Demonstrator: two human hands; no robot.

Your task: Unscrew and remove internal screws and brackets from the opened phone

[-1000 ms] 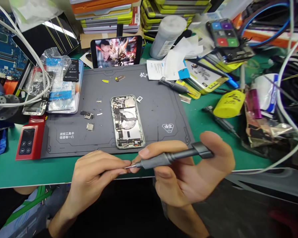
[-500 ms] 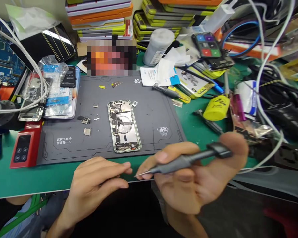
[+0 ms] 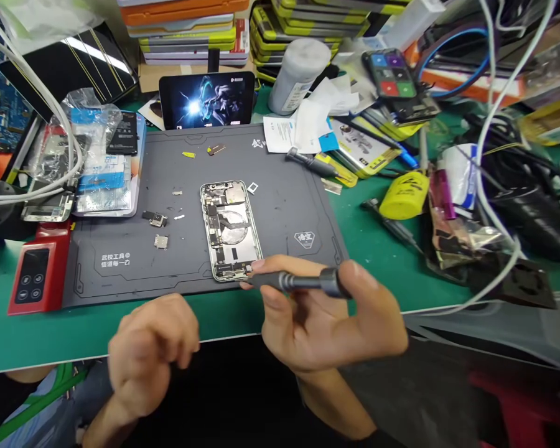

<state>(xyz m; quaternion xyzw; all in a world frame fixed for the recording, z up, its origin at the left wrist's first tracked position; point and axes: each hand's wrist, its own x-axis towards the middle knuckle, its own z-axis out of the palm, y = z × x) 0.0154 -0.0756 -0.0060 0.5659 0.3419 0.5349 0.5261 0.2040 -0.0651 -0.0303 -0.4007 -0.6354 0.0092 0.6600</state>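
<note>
My right hand (image 3: pixel 326 323) grips a dark precision screwdriver (image 3: pixel 298 283), its thin end pointing left by the lower edge of an opened phone (image 3: pixel 233 233). Whether the tip touches the phone cannot be told. The phone lies without its screen, inner boards and a round metal area exposed. Lower left, over the table's front edge, my left hand (image 3: pixel 152 354) is curled closed, and its inside is hidden. Left of the phone lie a camera module (image 3: pixel 155 219), a small metal plate (image 3: pixel 161 241) and tiny parts. A SIM tray (image 3: pixel 252 188) rests beside its top right corner.
A grey work mat (image 3: pixel 135 230) lies under the phone. Behind it a lit phone screen (image 3: pixel 208 102) stands upright. A red device (image 3: pixel 38 277) sits at the left. Packets, another screwdriver (image 3: pixel 312 163), a yellow roll (image 3: pixel 404 196) and white cables crowd both sides.
My right hand has moved the screwdriver left and up toward the phone's lower edge. My left hand has drawn back left and its fingers have curled in.
</note>
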